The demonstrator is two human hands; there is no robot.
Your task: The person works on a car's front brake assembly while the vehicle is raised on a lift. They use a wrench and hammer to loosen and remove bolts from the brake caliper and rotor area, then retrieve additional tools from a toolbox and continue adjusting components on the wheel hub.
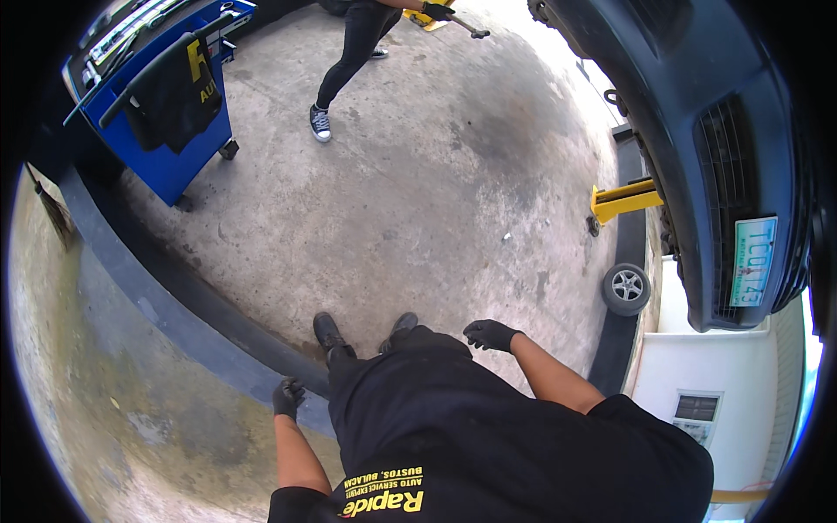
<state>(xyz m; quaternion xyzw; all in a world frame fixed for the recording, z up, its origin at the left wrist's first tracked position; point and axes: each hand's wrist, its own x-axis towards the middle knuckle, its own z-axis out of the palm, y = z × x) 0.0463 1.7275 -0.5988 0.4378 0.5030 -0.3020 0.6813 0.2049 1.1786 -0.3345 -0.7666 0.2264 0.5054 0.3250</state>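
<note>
Your right hand point(491, 336) and left hand point(289, 397) hang half-spread, fingers loosely bent, apparently empty. The wheel point(626, 289), nearest your right, sits at the floor's point(418, 200) right edge: likely heavy, stiff, best gripped at opposite outer sides.

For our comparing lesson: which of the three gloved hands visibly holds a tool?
The co-worker's hand at the top, gripping a tool; the wearer's left hand and right hand show nothing held.
</note>
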